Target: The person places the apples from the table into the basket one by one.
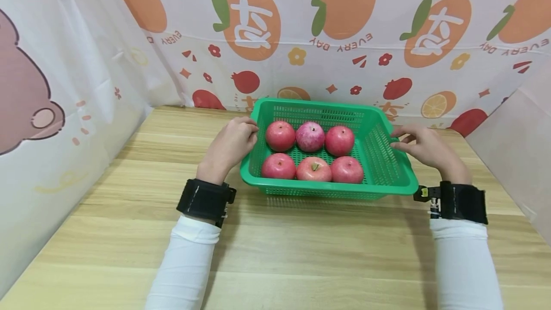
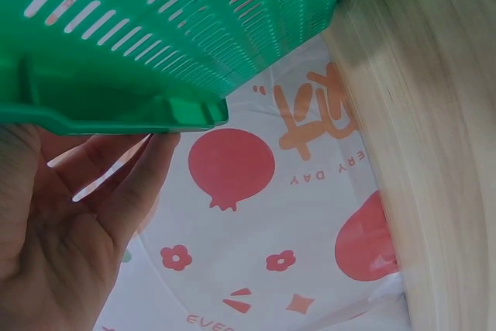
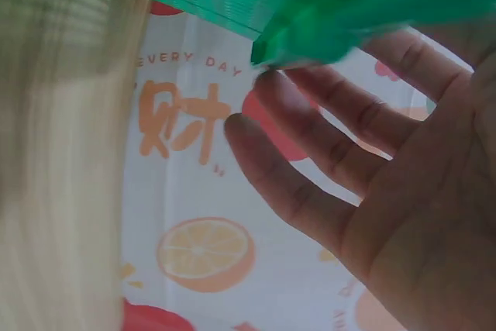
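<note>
A green plastic basket point(image 1: 320, 188) holds several red apples point(image 1: 313, 170) in two rows. At its left end my left hand point(image 1: 232, 145) grips the rim, with fingers point(image 2: 143, 180) reaching up under the lip in the left wrist view. My right hand point(image 1: 426, 147) holds the opposite end, thumb and forefinger over the rim. From the right wrist view, some fingertips meet the underside of the rim, while the lowest finger point(image 3: 287, 191) stands apart from it. Both thumbs are hidden in the wrist views.
The basket is over a wood-grain table point(image 1: 323, 248), near its back edge. Behind stands a white sheet point(image 1: 297, 13) printed with fruit, and more sheeting point(image 1: 77, 85) hangs at the left. Black straps point(image 1: 204, 200) with small cameras sit on both wrists.
</note>
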Tool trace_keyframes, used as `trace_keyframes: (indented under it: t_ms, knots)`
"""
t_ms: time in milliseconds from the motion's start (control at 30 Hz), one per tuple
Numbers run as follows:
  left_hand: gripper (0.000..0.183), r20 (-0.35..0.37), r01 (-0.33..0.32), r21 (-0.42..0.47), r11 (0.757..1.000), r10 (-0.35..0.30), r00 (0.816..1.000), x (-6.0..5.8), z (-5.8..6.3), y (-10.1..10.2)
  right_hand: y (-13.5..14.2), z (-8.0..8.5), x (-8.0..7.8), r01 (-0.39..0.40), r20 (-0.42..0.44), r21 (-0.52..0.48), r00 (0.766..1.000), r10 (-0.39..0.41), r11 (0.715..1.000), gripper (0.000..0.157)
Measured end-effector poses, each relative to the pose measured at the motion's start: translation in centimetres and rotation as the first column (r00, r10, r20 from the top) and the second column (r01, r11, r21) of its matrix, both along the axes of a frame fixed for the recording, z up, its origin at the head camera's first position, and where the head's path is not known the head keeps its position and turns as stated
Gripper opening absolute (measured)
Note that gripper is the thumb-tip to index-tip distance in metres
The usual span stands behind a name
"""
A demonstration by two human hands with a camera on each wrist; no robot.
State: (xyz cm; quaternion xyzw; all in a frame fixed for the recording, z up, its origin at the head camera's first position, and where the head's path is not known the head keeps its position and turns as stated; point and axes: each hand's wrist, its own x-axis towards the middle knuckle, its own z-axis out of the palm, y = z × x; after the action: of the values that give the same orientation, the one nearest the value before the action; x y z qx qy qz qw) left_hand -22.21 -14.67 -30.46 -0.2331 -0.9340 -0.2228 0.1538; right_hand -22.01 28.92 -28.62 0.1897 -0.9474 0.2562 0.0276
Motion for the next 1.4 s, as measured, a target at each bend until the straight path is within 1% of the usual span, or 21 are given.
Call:
trace_keyframes:
  t_ms: [133,200,333,433,500,633,867,1000,1200,1400]
  knots:
    - [0.021,-0.001,-0.002,0.000,1.000,0.002,1.000,0.0,0.1,0.0,0.5,-1.2,0.5,0.047,0.013,-0.077,0.999,-0.047,0.996,0.032]
    - [0.021,0.000,0.001,-0.002,1.000,-0.001,1.000,0.0,0.0,0.0,0.8,-2.0,0.9,0.064,0.000,-0.117,0.998,-0.065,0.991,0.032]
    - [0.022,0.006,0.008,0.000,1.000,-0.008,1.000,0.0,-0.2,0.1,1.4,-3.5,1.6,0.078,-0.021,-0.201,0.996,-0.084,0.977,0.033]
    - [0.022,-0.003,0.005,0.005,1.000,-0.005,1.000,0.2,-0.4,-0.1,1.4,-3.9,1.8,0.083,-0.030,-0.236,0.995,-0.092,0.968,0.032]
    - [0.021,-0.019,0.004,0.008,1.000,-0.004,1.000,0.3,-0.5,-0.2,1.3,-4.0,1.9,0.080,-0.043,-0.237,0.995,-0.092,0.968,0.030]
    - [0.021,-0.024,0.022,0.002,1.000,-0.022,0.999,0.3,-0.7,-0.2,1.3,-4.1,2.3,0.074,-0.056,-0.243,0.994,-0.090,0.967,0.026]
    - [0.021,-0.042,0.021,0.002,1.000,-0.021,0.999,0.4,-0.5,-0.5,1.1,-4.4,2.4,0.088,-0.058,-0.250,0.993,-0.106,0.964,0.028]
    - [0.021,-0.037,0.025,0.007,1.000,-0.025,0.999,0.5,-0.5,-0.7,0.8,-4.4,2.4,0.085,-0.051,-0.241,0.994,-0.100,0.967,0.028]
    - [0.021,-0.027,0.008,0.011,1.000,-0.008,1.000,0.6,-0.6,-1.0,0.3,-4.1,2.4,0.066,-0.049,-0.232,0.996,-0.079,0.970,0.027]
    - [0.022,-0.012,0.013,0.006,1.000,-0.013,1.000,0.6,-0.6,-0.9,0.3,-3.9,2.5,0.061,-0.049,-0.218,0.996,-0.073,0.974,0.025]
